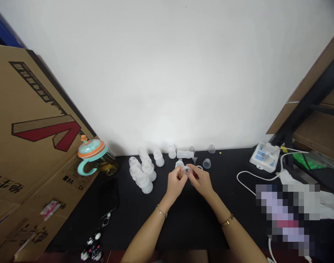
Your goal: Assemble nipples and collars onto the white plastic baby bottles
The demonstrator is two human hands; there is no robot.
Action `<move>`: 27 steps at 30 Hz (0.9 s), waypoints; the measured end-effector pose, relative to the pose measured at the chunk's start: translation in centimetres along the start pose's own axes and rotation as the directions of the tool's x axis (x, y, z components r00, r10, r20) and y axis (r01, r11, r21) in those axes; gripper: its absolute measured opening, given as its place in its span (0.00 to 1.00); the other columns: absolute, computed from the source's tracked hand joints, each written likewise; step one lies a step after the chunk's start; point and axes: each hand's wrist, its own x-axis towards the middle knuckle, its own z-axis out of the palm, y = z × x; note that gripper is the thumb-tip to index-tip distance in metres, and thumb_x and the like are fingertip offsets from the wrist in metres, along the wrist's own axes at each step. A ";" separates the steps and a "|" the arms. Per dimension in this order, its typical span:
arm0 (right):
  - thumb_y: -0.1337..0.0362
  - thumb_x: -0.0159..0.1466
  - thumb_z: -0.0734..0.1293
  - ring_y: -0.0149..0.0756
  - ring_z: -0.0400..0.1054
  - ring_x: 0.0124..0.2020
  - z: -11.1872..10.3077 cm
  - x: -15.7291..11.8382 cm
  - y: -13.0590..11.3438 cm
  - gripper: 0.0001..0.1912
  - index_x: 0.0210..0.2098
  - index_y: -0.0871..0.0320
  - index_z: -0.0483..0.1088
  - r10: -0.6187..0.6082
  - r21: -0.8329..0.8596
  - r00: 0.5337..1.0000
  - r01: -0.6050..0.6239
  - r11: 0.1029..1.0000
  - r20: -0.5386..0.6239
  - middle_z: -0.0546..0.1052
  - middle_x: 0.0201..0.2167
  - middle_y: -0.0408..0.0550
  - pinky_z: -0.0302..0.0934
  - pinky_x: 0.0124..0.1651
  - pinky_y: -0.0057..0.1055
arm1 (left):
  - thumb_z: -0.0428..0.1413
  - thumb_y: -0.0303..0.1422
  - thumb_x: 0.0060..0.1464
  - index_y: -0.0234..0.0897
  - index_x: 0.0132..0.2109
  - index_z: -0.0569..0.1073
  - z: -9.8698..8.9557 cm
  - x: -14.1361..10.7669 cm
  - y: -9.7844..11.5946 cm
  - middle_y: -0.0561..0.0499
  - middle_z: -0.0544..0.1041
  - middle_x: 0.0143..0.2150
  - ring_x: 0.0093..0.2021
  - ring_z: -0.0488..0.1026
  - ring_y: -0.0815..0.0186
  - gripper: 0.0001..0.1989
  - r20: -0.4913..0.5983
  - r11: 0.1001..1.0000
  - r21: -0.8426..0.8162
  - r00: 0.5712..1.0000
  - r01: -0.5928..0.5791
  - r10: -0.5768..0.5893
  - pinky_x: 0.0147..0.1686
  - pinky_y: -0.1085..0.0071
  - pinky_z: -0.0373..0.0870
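Note:
My left hand (175, 180) and my right hand (202, 179) meet over the table, fingers pinched around a translucent baby bottle collar ring (186, 170). A clear piece, seemingly a nipple, shows in its middle. Just behind my left fingers is a white bottle part (179, 163), partly covered. Past the right fingers lie a clear nipple (194, 160), a white ring (200, 167) and a clear dome cap (207, 163). Further back are another dome cap (211, 148) and a white bottle on its side (185, 154). Several white baby bottles (147, 187) stand left of my hands.
A teal-lidded jug (97, 157) and a black phone (108, 197) with a beaded strap (93, 246) are at left, beside a large cardboard box (32, 146). To the right are a white power strip (265, 157), its cable and a black shelf frame (306, 95). A white wall rises behind.

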 end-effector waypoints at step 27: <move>0.61 0.71 0.60 0.37 0.76 0.30 -0.4 0.2 0.0 0.17 0.48 0.58 0.78 0.044 0.153 0.998 -0.037 0.988 -0.041 0.83 0.38 0.51 0.67 0.34 0.29 | 0.56 0.37 0.61 0.39 0.28 0.63 -0.2 -0.4 0.4 0.60 0.58 0.20 0.21 0.55 0.72 0.14 0.000 0.991 0.059 0.992 -0.124 0.125 0.25 0.74 0.52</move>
